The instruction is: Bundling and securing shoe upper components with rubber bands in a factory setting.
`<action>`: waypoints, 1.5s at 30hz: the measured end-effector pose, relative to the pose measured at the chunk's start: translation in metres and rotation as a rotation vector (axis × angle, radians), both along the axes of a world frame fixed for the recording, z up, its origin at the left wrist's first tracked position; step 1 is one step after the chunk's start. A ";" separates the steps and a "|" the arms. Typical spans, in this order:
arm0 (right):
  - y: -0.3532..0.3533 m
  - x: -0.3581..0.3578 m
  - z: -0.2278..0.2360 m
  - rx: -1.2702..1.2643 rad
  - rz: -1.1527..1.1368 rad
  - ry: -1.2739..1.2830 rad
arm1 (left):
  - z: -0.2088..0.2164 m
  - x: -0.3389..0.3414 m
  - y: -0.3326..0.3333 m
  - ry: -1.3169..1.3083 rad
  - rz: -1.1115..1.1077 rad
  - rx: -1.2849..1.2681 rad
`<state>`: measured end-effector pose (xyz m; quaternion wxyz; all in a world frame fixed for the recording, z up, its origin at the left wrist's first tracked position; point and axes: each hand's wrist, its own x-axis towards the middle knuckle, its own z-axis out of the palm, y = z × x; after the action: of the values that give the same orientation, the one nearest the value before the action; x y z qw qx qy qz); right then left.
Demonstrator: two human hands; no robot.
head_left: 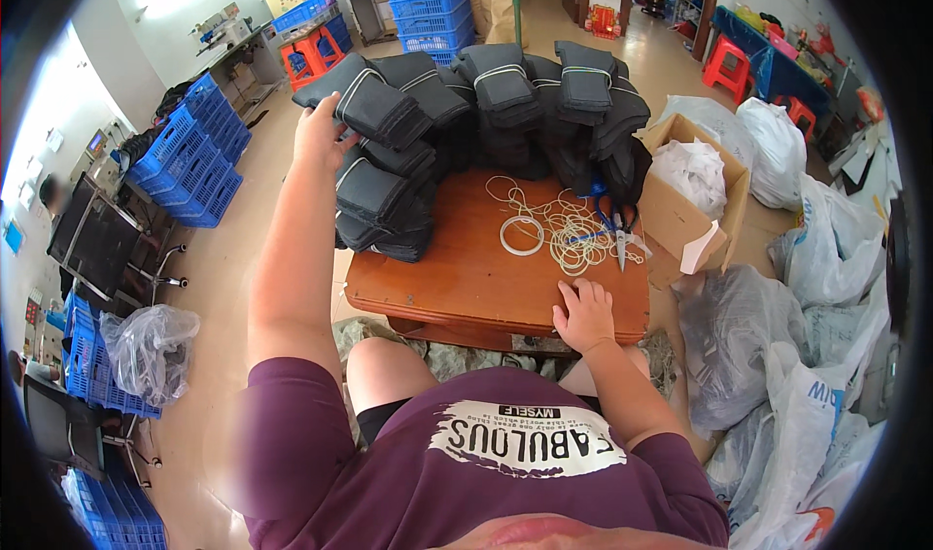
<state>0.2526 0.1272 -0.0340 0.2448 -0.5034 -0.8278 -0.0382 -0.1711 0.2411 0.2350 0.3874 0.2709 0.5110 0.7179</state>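
Note:
Bundles of dark grey cloth pieces tied with pale bands are stacked in an arc along the far and left sides of a brown wooden table [457, 292]. My left hand [321, 140] reaches out to the top left bundle [381, 105], its fingers and thumb round the near left end. Flat on the table's front right lies my right hand [585, 315], fingers spread and holding nothing. Beyond it are a tangle of pale elastic bands [575, 234], a white tape ring [522, 236] and blue-handled scissors [620, 234].
An open cardboard box [671, 222] with white material stands right of the table. Full plastic bags [743, 331] crowd the right floor. Blue crates [190, 166] and an office chair [97, 244] stand at left. Red stools [727, 67] are farther off.

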 end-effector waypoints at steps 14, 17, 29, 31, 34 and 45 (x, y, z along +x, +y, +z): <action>0.003 -0.001 0.002 -0.013 -0.027 -0.031 | -0.025 0.000 -0.071 0.505 0.137 0.114; 0.002 -0.001 0.000 -0.023 -0.022 -0.016 | -0.019 -0.004 -0.064 0.489 0.145 0.103; -0.001 0.003 0.002 -0.010 -0.020 -0.007 | -0.051 -0.012 -0.100 0.648 0.205 0.332; -0.003 0.006 0.003 -0.019 -0.034 -0.007 | -0.068 -0.005 -0.133 0.714 0.291 0.395; -0.001 0.003 0.001 -0.010 -0.024 0.000 | -0.146 -0.025 -0.187 1.074 0.507 0.311; 0.000 -0.008 0.009 0.050 -0.038 -0.080 | -0.251 0.059 -0.287 1.529 -0.475 -0.206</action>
<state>0.2450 0.1276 -0.0246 0.2231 -0.5107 -0.8261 -0.0836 -0.1121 -0.0459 -0.0156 0.0958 0.7513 0.6272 0.1816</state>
